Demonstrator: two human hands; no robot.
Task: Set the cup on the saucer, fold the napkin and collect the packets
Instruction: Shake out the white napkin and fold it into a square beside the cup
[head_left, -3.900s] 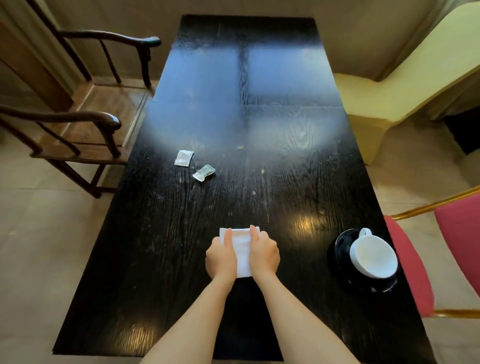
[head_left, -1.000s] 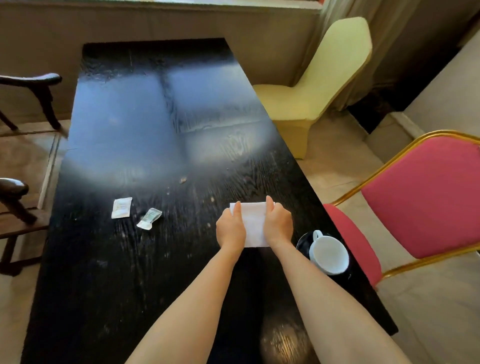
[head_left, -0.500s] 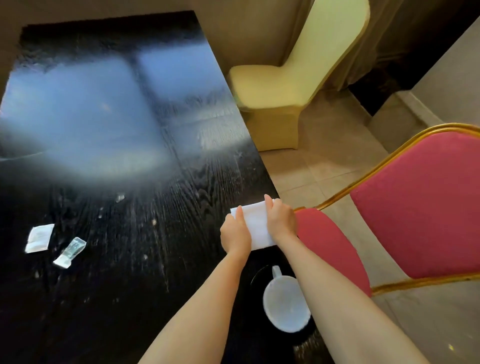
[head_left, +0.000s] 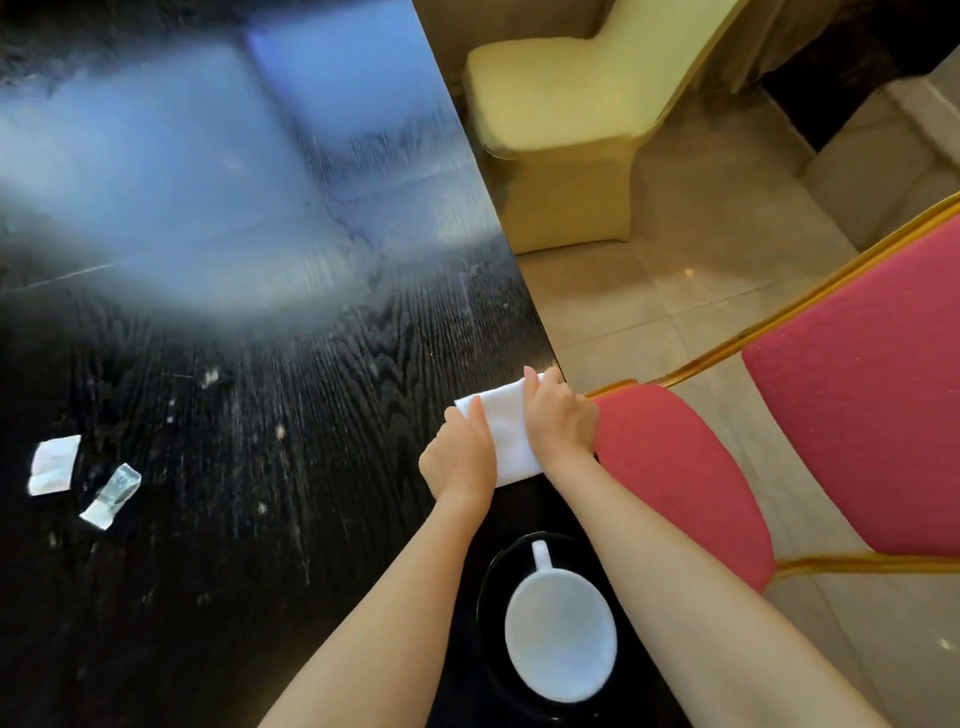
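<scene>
A folded white napkin (head_left: 506, 431) lies at the right edge of the black table (head_left: 260, 364). My left hand (head_left: 460, 457) grips its left side and my right hand (head_left: 558, 423) grips its right side. Nearer to me, between my forearms, a white cup (head_left: 561, 634) sits on a black saucer (head_left: 491, 597) with its handle pointing away. Two packets lie far to the left: a white one (head_left: 52, 464) and a clear one (head_left: 111, 494) beside it.
A red chair with a gold frame (head_left: 857, 389) stands close against the table's right side, its seat next to my right hand. A yellow-covered chair (head_left: 571, 119) stands farther back on the tiled floor.
Both hands have carried the napkin from the middle of the table to its right edge, beyond the cup and saucer. My view has swung right, so the packets now lie far left.
</scene>
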